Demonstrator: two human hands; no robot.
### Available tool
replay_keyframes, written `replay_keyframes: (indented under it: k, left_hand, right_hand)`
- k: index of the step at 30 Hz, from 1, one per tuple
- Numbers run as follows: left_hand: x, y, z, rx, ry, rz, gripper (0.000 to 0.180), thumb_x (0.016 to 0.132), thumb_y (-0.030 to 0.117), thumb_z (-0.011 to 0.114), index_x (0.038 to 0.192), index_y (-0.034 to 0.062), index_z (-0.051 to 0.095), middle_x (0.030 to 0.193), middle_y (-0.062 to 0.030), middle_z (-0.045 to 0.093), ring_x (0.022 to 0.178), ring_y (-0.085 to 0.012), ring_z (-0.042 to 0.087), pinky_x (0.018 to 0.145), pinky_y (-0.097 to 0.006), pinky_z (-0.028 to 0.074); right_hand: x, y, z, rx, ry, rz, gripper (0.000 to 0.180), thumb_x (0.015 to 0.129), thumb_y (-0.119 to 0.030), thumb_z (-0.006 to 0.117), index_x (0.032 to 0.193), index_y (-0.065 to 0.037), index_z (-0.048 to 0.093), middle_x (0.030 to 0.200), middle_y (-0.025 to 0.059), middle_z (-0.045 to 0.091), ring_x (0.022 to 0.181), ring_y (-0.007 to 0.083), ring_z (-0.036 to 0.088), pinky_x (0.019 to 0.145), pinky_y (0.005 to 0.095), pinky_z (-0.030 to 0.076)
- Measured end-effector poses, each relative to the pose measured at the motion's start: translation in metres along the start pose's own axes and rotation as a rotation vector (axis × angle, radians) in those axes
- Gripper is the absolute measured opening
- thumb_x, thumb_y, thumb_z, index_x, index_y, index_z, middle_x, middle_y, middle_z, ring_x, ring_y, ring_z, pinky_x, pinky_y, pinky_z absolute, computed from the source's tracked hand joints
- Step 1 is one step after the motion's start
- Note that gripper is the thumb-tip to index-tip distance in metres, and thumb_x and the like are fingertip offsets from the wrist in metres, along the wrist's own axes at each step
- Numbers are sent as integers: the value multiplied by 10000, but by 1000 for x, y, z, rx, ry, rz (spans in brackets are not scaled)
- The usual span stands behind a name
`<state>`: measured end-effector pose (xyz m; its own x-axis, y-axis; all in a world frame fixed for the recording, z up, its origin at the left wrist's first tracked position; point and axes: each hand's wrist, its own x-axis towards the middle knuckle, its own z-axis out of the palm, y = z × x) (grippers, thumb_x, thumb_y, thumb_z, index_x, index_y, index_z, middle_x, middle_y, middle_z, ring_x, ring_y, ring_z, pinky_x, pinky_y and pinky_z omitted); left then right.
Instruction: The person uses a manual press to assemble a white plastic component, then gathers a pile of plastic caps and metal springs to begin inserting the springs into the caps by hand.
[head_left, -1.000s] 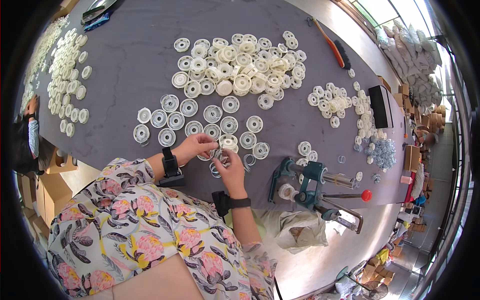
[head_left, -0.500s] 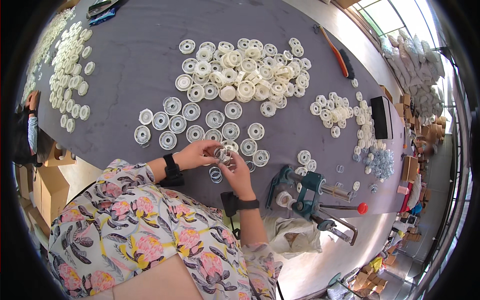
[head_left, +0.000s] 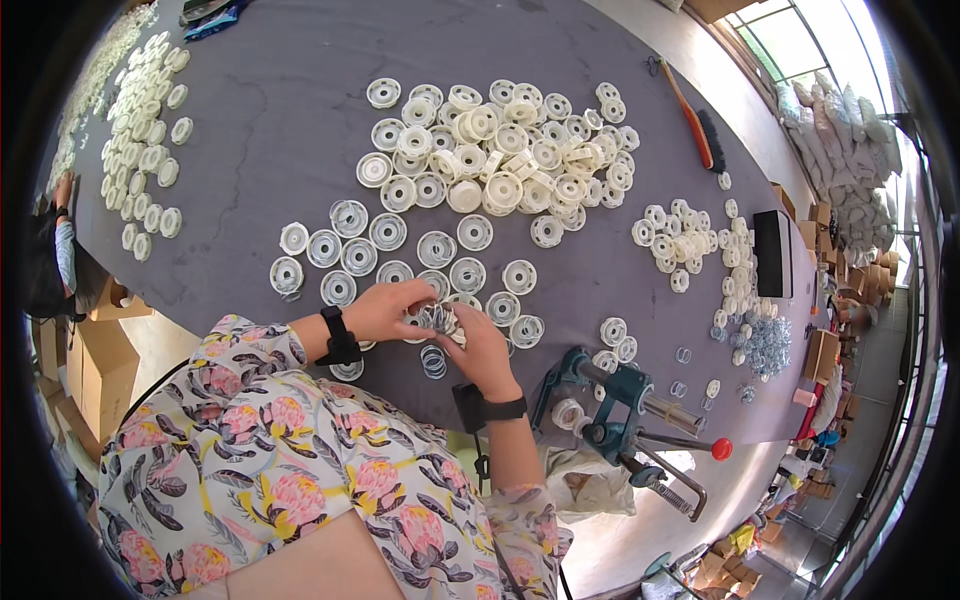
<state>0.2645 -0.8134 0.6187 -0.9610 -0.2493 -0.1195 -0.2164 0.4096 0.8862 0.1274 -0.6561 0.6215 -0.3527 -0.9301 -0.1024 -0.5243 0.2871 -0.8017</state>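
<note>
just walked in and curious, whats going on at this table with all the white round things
A person in a flowered top has both hands together at the near edge of a grey table. The left hand and the right hand meet over a small cluster of metal rings; more rings lie just below. Rows of white plastic discs sit just beyond the hands, a big heap farther back. A teal hand press is clamped at the right.
</note>
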Motion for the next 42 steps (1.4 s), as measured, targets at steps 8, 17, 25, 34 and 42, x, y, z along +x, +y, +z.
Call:
replay_keyframes:
  k: [8,17,25,34,42]
  left_hand:
    - [10,-16,13,-1012,-23,-592,418,843,465,514,709,71,474,536,-19,449,479,-172,486,483,-308,403]
    - [13,-2,9,-855,178,-547,382,832,405,611,930,45,529,718,-51,507,523,-154,503,531,-296,443]
    - [12,-3,-4,-295,258,-46,433,786,120,671,1177,67,493,929,-40,520,746,-108,564,669,-238,475]
    - [12,-7,-8,-519,72,-302,297,820,126,640,1083,38,534,761,-8,536,651,-83,554,598,-214,478]
    - [10,2,1,-559,202,-351,239,833,171,635,981,4,550,675,3,543,570,-61,530,497,-202,440]
  right_hand:
    - [25,0,10,-407,248,-378,360,692,-43,628,1046,-54,566,1073,98,574,969,267,554,771,366,471]
    - [33,11,2,-347,167,-325,392,687,-20,623,1072,-67,570,1081,98,564,923,276,568,757,378,479]
    - [28,9,-1,-280,47,-263,456,658,-33,653,1100,-54,545,1081,104,561,945,283,553,777,376,471]
    - [20,4,6,-164,57,-229,465,664,-76,679,1102,-37,528,1105,120,558,960,299,546,793,382,464]
    - [17,5,14,-291,175,-333,511,637,-73,694,1111,-22,509,1072,136,563,940,308,547,805,398,453]
